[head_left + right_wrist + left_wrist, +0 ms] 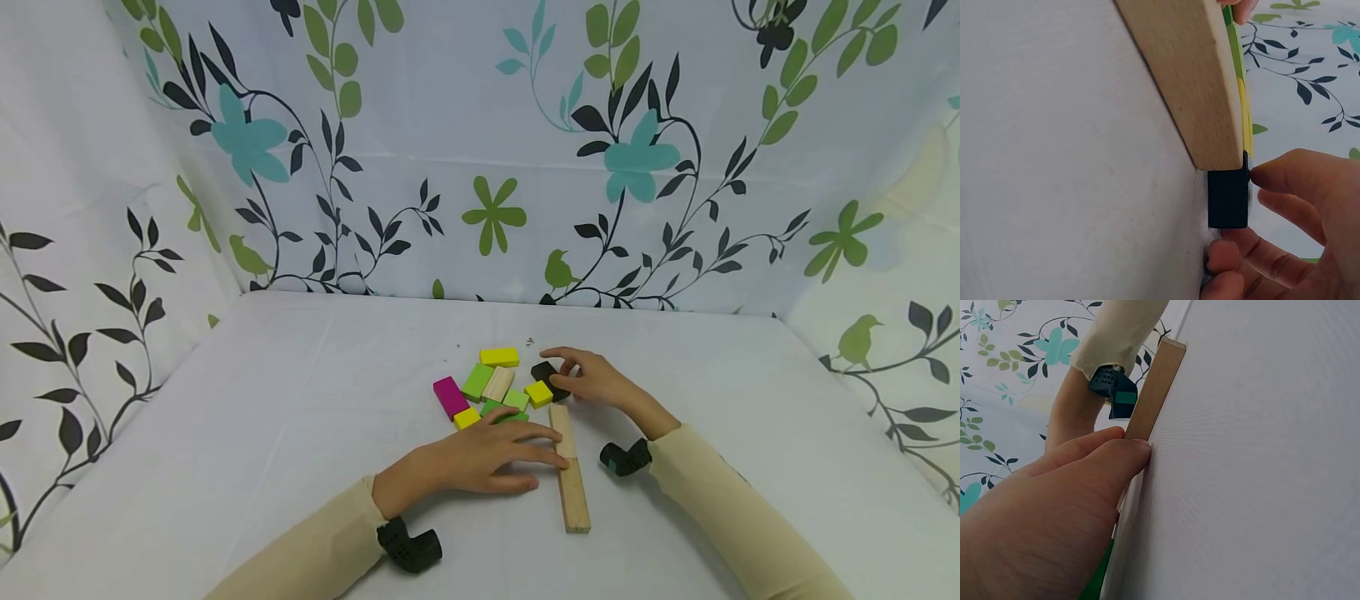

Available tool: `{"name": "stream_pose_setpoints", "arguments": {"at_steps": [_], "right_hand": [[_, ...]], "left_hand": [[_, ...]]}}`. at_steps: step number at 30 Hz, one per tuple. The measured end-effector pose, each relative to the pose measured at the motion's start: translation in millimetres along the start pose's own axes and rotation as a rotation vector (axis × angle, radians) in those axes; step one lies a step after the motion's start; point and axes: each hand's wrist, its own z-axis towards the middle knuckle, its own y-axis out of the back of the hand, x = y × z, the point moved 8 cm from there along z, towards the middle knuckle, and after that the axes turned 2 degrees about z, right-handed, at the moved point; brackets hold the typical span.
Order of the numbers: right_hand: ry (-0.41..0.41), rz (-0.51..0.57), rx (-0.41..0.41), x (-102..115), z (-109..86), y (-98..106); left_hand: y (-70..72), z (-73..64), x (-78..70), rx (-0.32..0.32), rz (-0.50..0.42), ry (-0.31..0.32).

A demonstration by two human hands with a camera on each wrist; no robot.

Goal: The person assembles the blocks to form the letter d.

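Note:
Two pale wooden blocks lie end to end in a line, the far wooden block [559,417] and the near wooden block [574,504]. My left hand [480,457] reaches over from the left, its spread fingertips resting on the wooden blocks around their joint. At the far end of that line lies a black block [540,372]. My right hand [600,382] holds this black block [1227,200] with the thumb at its upper edge and curled fingers on the opposite side. In the right wrist view it abuts the end of the wooden block [1191,87].
Left of the wooden line sits a cluster of coloured blocks: a magenta block [451,397], a green block [477,381], a yellow block [499,357], a small yellow block [538,393] and a pale wooden block [498,384]. A patterned curtain [420,150] hangs behind the white table [300,417].

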Motion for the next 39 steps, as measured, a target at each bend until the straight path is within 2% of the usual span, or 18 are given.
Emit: {"name": "stream_pose_setpoints", "arguments": {"at_steps": [10, 18, 29, 39], "right_hand": [[-0.012, -0.005, 0.031, 0.2, 2.3, 1.6], [-0.059, 0.019, -0.001, -1.1, -0.2, 3.8], [-0.076, 0.008, -0.047, -3.4, -3.6, 4.7], [-0.094, 0.011, -0.051, -2.6, -5.2, 3.7]], "left_hand": [[-0.2, 1.2, 1.5, 0.003, -0.020, 0.007], [-0.3, 1.5, 3.5, 0.006, -0.022, 0.012], [-2.0, 3.1, 4.1, 0.009, -0.015, 0.008], [-1.4, 4.4, 3.4, 0.005, -0.016, 0.000]]}}
